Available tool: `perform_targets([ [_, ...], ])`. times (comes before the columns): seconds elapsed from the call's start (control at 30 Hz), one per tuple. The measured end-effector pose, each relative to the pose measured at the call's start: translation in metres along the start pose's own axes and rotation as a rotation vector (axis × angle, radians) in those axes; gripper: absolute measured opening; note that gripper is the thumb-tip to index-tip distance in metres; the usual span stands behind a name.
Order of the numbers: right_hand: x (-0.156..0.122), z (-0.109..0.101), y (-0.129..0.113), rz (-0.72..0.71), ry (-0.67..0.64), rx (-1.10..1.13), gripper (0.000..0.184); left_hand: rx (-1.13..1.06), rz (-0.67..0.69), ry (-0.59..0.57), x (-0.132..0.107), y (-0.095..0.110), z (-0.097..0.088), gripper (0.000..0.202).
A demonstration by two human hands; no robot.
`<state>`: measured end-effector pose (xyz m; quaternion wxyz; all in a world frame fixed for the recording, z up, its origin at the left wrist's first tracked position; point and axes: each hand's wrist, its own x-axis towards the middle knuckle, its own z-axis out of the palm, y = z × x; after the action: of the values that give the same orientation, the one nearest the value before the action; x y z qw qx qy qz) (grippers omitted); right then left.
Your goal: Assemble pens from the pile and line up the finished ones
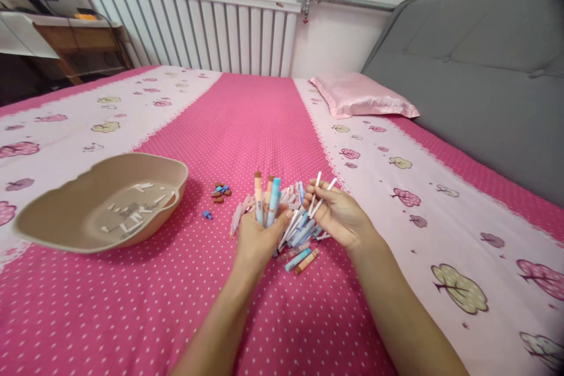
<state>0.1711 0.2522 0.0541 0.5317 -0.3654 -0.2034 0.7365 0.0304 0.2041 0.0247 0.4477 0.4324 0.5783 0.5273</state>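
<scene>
My left hand (pixel 256 242) is closed around a few printed markers: a blue marker (pixel 273 202) and peach ones with brown ends, one peach marker (pixel 258 197) standing tallest. In the fingers of my right hand (pixel 346 218) are two thin white sticks (pixel 323 198), pinched and pointing up. Between and below the hands lies a pile of white sticks and pale blue and pink pen parts (pixel 302 235), partly hidden by the left hand. Just in front of it rest a loose blue barrel (pixel 298 259) and an orange-brown one (pixel 307 261). Small brown and blue pieces (pixel 220 191) sit left of the pile.
A tan basin (pixel 39 229) stands on the left, with several white bits (pixel 136 214) inside. Everything lies on a pink dotted bedspread (pixel 255 111). Farther off are a pink pillow (pixel 361 95), a grey headboard (pixel 476 64), a white radiator (pixel 198 29) and a desk (pixel 79 41).
</scene>
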Motion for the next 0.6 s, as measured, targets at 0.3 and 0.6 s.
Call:
perform_targets([
  [0.3, -0.007, 0.011, 0.022, -0.133, -0.075, 0.062, 0.012, 0.144, -0.037, -0.147, -0.006, 0.003, 0.008, 0.015],
  [0.6, -0.012, 0.013, 0.023, -0.157, -0.152, 0.035, 0.008, 0.099, 0.000, -0.163, -0.008, 0.008, 0.005, 0.010],
])
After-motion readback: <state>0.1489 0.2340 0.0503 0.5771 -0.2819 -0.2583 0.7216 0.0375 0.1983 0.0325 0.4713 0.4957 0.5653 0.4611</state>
